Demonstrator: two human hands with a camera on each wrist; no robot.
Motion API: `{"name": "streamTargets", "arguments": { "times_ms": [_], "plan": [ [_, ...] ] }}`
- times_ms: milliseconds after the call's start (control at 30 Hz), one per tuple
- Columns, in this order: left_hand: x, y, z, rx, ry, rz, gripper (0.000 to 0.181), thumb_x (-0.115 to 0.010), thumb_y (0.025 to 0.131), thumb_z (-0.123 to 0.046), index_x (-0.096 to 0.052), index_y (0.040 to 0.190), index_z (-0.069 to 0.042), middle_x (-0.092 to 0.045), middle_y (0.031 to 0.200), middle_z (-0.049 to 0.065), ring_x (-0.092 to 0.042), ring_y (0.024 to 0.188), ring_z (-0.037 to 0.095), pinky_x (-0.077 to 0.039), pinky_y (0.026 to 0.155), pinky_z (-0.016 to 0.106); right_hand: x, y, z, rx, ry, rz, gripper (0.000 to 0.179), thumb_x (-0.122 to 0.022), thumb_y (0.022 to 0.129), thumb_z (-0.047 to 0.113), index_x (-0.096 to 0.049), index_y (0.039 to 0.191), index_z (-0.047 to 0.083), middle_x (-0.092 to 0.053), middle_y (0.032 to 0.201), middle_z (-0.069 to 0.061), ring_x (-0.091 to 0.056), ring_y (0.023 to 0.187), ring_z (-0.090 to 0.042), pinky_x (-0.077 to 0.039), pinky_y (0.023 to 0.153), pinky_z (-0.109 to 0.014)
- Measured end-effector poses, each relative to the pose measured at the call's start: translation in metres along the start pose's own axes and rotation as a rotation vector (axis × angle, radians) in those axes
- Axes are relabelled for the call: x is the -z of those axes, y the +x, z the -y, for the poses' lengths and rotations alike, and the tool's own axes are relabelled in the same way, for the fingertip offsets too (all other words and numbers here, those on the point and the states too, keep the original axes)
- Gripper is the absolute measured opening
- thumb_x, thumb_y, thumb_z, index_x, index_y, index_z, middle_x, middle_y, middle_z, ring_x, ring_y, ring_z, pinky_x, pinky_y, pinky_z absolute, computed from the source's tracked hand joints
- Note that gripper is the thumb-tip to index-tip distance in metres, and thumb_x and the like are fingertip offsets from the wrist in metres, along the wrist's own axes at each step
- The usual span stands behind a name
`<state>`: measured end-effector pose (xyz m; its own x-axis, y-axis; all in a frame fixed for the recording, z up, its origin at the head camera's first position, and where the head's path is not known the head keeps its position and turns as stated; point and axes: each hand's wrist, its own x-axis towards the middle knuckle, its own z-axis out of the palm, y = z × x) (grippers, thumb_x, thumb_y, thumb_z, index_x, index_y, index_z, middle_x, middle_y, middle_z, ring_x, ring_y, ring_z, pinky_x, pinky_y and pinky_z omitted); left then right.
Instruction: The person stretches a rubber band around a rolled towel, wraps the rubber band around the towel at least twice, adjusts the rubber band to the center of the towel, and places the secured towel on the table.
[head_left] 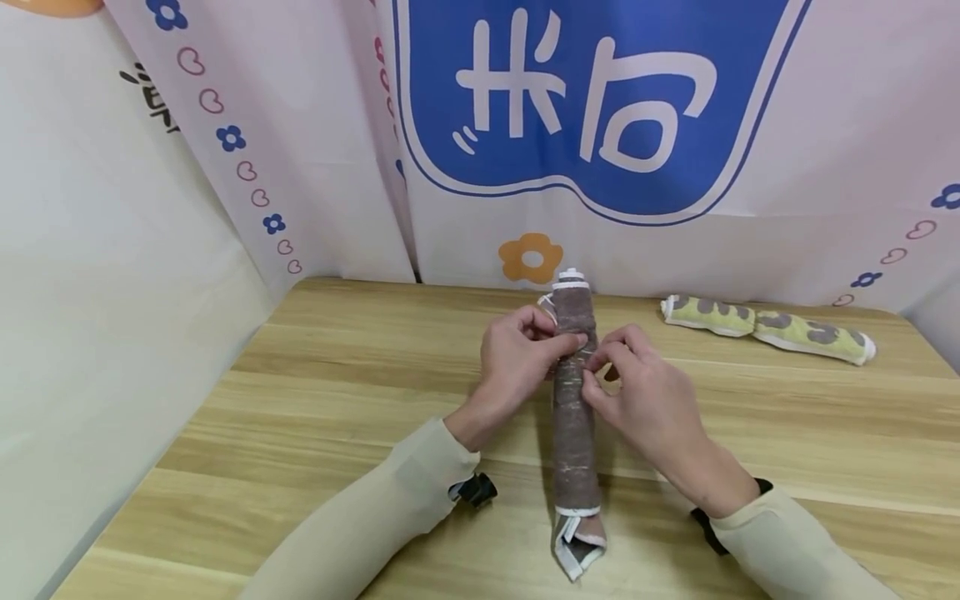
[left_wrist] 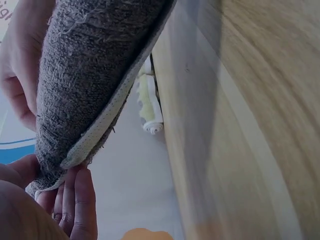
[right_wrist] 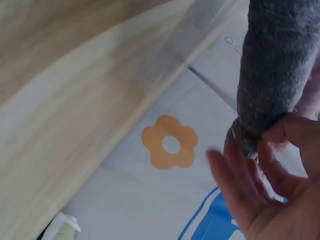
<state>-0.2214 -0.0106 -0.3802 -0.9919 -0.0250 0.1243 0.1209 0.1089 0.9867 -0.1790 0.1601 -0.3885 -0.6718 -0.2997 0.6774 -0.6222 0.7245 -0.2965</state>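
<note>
A greyish-brown rolled towel point(head_left: 576, 450) with white edging lies lengthwise in front of me, its near end a loose folded corner. My left hand point(head_left: 517, 354) grips the roll's upper half, thumb across the top and fingers at its left side. At the right edge, slightly nearer me, my right hand point(head_left: 648, 400) has its curled thumb and fingertips against the towel. The left wrist view shows the towel point(left_wrist: 95, 65) narrowing where the fingers hold it. In the right wrist view, the thumb presses the towel point(right_wrist: 275, 65); some fingers are blurred. The roll's underside is hidden.
A second rolled towel point(head_left: 810, 333), yellow-green with grey patches and narrowed at its middle, lies at the back right of the wooden table point(head_left: 337, 375). Behind the table hangs a printed white curtain point(head_left: 330, 192).
</note>
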Motion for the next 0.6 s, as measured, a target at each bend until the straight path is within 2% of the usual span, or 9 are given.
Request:
{"name": "streamTargets", "arguments": {
  "times_ms": [133,200,300,433,600],
  "plan": [
    [0.0008,0.0007,-0.0005,0.021,-0.012,0.0,0.028,-0.093,0.081,-0.012,-0.065,0.083,-0.01,-0.071,0.077,0.003,-0.06,0.059,0.011,-0.059,0.053,0.031,0.001,-0.0002,-0.0029,-0.072,0.062,0.078,0.018,-0.08,0.081,-0.004,-0.07,0.093,0.005,-0.064,0.111,-0.009,-0.071,0.076,-0.019,-0.059,0.059,-0.034],
    [0.0028,0.0007,-0.0004,0.032,-0.033,0.006,0.029,-0.092,0.082,-0.013,-0.064,0.085,-0.01,-0.07,0.078,0.003,-0.06,0.06,0.011,-0.058,0.054,0.03,-0.0008,-0.0007,-0.0043,-0.091,0.101,0.079,0.018,-0.079,0.082,-0.005,-0.069,0.094,0.005,-0.064,0.11,-0.009,-0.07,0.075,-0.017,-0.059,0.06,-0.033],
    [0.0043,0.0008,-0.0001,0.03,-0.071,0.037,0.029,-0.091,0.084,-0.012,-0.063,0.086,-0.009,-0.07,0.079,0.004,-0.061,0.062,0.012,-0.059,0.055,0.03,-0.0031,-0.0017,-0.0072,-0.077,0.128,0.034,0.018,-0.078,0.081,-0.006,-0.069,0.091,0.005,-0.065,0.105,-0.007,-0.068,0.071,-0.014,-0.058,0.058,-0.03],
    [0.0045,0.0023,0.0012,-0.012,-0.072,0.063,0.028,-0.09,0.085,-0.01,-0.062,0.086,-0.009,-0.069,0.078,0.003,-0.061,0.062,0.011,-0.059,0.054,0.03,-0.0031,-0.0018,-0.0098,-0.041,0.104,-0.016,0.017,-0.075,0.078,-0.004,-0.067,0.088,0.006,-0.063,0.099,-0.005,-0.061,0.064,-0.012,-0.051,0.052,-0.028],
    [0.0047,0.006,0.0045,-0.059,-0.025,0.04,0.029,-0.09,0.085,-0.01,-0.061,0.085,-0.009,-0.068,0.074,0.002,-0.06,0.06,0.01,-0.057,0.052,0.029,0.0009,-0.0008,-0.009,-0.029,0.046,0.01,0.016,-0.073,0.076,0.0,-0.064,0.086,0.008,-0.06,0.094,-0.004,-0.054,0.062,-0.011,-0.046,0.05,-0.027]
  ]
}}
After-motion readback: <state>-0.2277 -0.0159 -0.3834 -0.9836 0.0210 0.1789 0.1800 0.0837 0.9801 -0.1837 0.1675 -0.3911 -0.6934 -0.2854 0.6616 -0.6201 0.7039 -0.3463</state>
